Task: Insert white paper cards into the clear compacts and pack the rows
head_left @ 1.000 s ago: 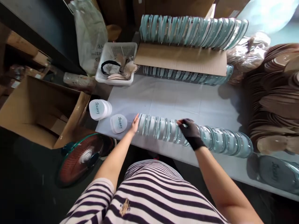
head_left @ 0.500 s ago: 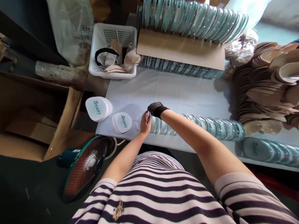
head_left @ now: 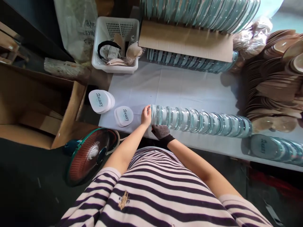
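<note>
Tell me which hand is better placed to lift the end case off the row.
Probably the left hand: its fingers already touch the row of clear cases at its left end. The gloved right hand sits lower, at the table edge.

The left hand (head_left: 146, 115) covers the leftmost end of the row of clear cases (head_left: 201, 121), so the first case cannot be made out. The gloved right hand (head_left: 161, 131) hides the worktop's (head_left: 180, 91) near edge beneath it. The stack of cases (head_left: 201, 11) at the far edge is cut off by the picture's top.
</note>
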### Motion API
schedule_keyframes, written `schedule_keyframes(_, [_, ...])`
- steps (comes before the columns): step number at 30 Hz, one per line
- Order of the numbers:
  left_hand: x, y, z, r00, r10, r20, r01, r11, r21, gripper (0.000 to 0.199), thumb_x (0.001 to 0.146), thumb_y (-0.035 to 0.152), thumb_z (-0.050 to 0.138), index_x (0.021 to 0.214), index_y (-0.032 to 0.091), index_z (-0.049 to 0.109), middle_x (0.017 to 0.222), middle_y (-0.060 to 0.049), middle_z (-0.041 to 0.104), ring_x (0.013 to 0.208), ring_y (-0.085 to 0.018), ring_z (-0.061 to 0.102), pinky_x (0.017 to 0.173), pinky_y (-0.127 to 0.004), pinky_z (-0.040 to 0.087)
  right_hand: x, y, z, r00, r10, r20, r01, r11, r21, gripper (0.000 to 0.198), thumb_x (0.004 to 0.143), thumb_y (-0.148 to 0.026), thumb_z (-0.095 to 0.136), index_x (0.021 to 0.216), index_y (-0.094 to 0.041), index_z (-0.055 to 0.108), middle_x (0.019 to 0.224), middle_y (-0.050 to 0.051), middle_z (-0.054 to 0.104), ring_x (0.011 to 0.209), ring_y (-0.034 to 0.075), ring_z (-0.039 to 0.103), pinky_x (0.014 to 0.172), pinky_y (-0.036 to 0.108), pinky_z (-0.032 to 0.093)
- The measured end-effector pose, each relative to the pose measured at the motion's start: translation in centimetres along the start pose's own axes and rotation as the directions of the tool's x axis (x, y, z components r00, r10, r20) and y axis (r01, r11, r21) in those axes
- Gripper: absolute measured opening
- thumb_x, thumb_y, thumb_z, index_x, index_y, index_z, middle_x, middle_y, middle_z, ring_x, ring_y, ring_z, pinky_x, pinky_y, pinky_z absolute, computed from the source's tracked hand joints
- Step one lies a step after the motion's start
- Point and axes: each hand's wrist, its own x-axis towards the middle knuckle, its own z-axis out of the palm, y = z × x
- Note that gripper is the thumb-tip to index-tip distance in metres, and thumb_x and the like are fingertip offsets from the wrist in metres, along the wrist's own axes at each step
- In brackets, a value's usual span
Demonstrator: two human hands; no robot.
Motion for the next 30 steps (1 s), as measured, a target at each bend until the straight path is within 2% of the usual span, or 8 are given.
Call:
schedule_keyframes(5, [0.1, 0.2, -0.3, 1.0, 0.014, -0.015, -0.013, 0.999, 0.046, 0.038, 0.101, 0.04, 0.04, 0.125, 0.017, 0.06, 0.129, -0.015, 0.063, 0.122, -0.024, 0.058, 0.107, -0.039, 0.045, -0.4, -0.1, 1.2, 0.997, -0.054, 0.053, 0.054, 0.999, -0.005, 0.041, 0.101, -0.032, 0.033, 0.117, -0.018, 0.068, 0.109, 0.017, 0.073, 0.1, 0.031, 0.068, 0.084, 0.04, 0.05])
schedule_keyframes(8, [-0.2, 0.8, -0.8, 0.99, 0.138, 0.004, -0.137, 0.98, 0.147, 0.043, 0.099, 0.045, 0.043, 0.129, 0.019, 0.06, 0.139, -0.017, 0.055, 0.135, -0.026, 0.048, 0.114, -0.042, 0.038, -0.6, 2.1, -2.0, 0.999, -0.011, -0.037, 0.01, 1.0, -0.011, 0.044, 0.102, -0.038, 0.031, 0.116, -0.02, 0.069, 0.106, 0.015, 0.073, 0.097, 0.029, 0.069, 0.081, 0.037, 0.05])
schedule_keyframes(11, [-0.8, 1.7, -0.9, 0.936, 0.31, 0.165, -0.344, 0.905, 0.252, 0.045, 0.093, 0.048, 0.055, 0.129, 0.022, 0.064, 0.146, -0.015, 0.05, 0.143, -0.031, 0.038, 0.12, -0.048, 0.029, 1.0, 5.6, -6.8, 0.979, 0.154, -0.13, -0.161, 0.986, -0.046, 0.045, 0.102, -0.037, 0.03, 0.121, -0.022, 0.067, 0.117, 0.014, 0.071, 0.104, 0.026, 0.068, 0.082, 0.032, 0.049])
schedule_keyframes(14, [-1.4, 2.3, -0.5, 0.882, 0.326, 0.339, -0.431, 0.849, 0.306, 0.04, 0.089, 0.045, 0.062, 0.124, 0.027, 0.068, 0.141, -0.012, 0.057, 0.144, -0.034, 0.036, 0.12, -0.053, 0.029, 4.6, 8.0, -10.8, 0.977, 0.215, -0.005, -0.214, 0.97, -0.12, 0.039, 0.097, -0.035, 0.042, 0.12, -0.02, 0.07, 0.119, 0.016, 0.071, 0.105, 0.025, 0.068, 0.081, 0.03, 0.049])
schedule_keyframes(18, [-1.6, 2.7, -0.4, 0.873, 0.288, 0.394, -0.429, 0.838, 0.338, 0.039, 0.091, 0.043, 0.06, 0.126, 0.028, 0.068, 0.14, -0.011, 0.057, 0.144, -0.035, 0.035, 0.119, -0.053, 0.031, 9.0, 8.3, -12.7, 0.975, 0.14, 0.175, -0.114, 0.982, -0.15, 0.035, 0.087, -0.029, 0.058, 0.115, -0.014, 0.073, 0.108, 0.016, 0.074, 0.096, 0.025, 0.07, 0.078, 0.03, 0.051])
schedule_keyframes(21, [-1.4, 2.7, -0.5, 0.876, 0.283, 0.391, -0.42, 0.845, 0.331, 0.038, 0.09, 0.042, 0.061, 0.125, 0.027, 0.069, 0.139, -0.01, 0.058, 0.144, -0.035, 0.035, 0.12, -0.051, 0.03, 9.9, 7.7, -13.0, 0.972, 0.064, 0.226, -0.027, 0.986, -0.163, 0.034, 0.083, -0.024, 0.062, 0.113, -0.014, 0.074, 0.109, 0.015, 0.074, 0.099, 0.026, 0.069, 0.084, 0.033, 0.05])
schedule_keyframes(25, [-1.1, 2.7, -0.5, 0.886, 0.267, 0.379, -0.392, 0.869, 0.302, 0.038, 0.089, 0.044, 0.063, 0.122, 0.026, 0.07, 0.137, -0.011, 0.059, 0.144, -0.035, 0.035, 0.12, -0.052, 0.029, 7.1, 7.5, -12.0, 0.996, -0.036, 0.078, 0.053, 0.973, -0.225, 0.032, 0.088, -0.023, 0.056, 0.115, -0.016, 0.071, 0.114, 0.019, 0.072, 0.109, 0.03, 0.066, 0.089, 0.039, 0.049])
schedule_keyframes(30, [-1.0, 2.6, -0.6, 0.873, 0.271, 0.407, -0.411, 0.858, 0.31, 0.041, 0.089, 0.047, 0.061, 0.123, 0.025, 0.069, 0.138, -0.012, 0.059, 0.145, -0.035, 0.033, 0.121, -0.053, 0.027, 0.4, 7.0, -6.5, 0.992, 0.048, -0.117, -0.056, 0.996, -0.066, 0.032, 0.095, -0.031, 0.045, 0.113, -0.02, 0.069, 0.107, 0.013, 0.074, 0.101, 0.027, 0.069, 0.084, 0.034, 0.048])
